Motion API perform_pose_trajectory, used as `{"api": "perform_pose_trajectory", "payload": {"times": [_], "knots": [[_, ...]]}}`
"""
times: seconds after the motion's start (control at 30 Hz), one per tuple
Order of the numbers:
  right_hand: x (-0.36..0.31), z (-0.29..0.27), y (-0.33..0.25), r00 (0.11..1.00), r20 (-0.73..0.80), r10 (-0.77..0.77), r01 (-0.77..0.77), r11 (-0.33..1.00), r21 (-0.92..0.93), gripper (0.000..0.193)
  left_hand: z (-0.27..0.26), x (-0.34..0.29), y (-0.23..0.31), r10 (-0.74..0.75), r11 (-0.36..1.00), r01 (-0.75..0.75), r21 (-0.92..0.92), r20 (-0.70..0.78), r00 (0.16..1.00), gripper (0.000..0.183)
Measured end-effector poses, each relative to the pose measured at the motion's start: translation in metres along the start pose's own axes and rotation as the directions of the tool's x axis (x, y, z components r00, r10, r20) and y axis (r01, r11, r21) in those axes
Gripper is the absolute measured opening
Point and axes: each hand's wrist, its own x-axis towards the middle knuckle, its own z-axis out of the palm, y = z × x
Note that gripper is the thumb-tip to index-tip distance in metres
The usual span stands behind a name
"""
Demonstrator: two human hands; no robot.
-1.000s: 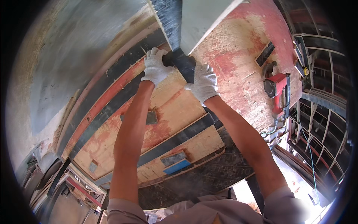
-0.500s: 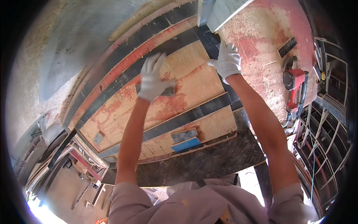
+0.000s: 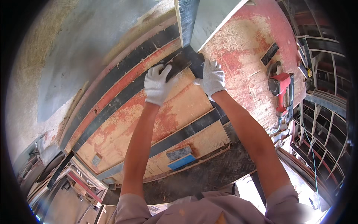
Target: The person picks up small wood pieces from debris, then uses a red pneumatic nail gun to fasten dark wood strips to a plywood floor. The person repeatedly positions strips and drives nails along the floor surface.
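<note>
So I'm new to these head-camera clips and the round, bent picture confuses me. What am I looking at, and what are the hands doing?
The camera sits on a person's head and looks down; its fisheye lens bends straight edges. The two arms coming from below are that person's own. The gloved left hand and gloved right hand both grip a dark flat board piece at the foot of a large pale panel. Under them lies a worn red-stained plywood surface crossed by dark strips. A red power saw rests to the right, and a small blue block lies nearer the person.
</note>
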Motion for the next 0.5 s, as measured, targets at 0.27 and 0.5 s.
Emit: {"api": "perform_pose_trajectory", "payload": {"times": [0.27,0.5], "knots": [[0.001,0.006,0.004,1.000,-0.010,0.001,-0.001,1.000,0.007,0.110,0.032,0.041,-0.003,0.067,0.996,-0.071,0.060,0.071,0.995,0.053],[0.002,0.005,0.002,0.999,-0.041,-0.002,0.002,1.000,0.022,0.109,0.040,0.041,-0.014,0.101,0.995,-0.101,-0.021,-0.015,0.995,0.054]]}}
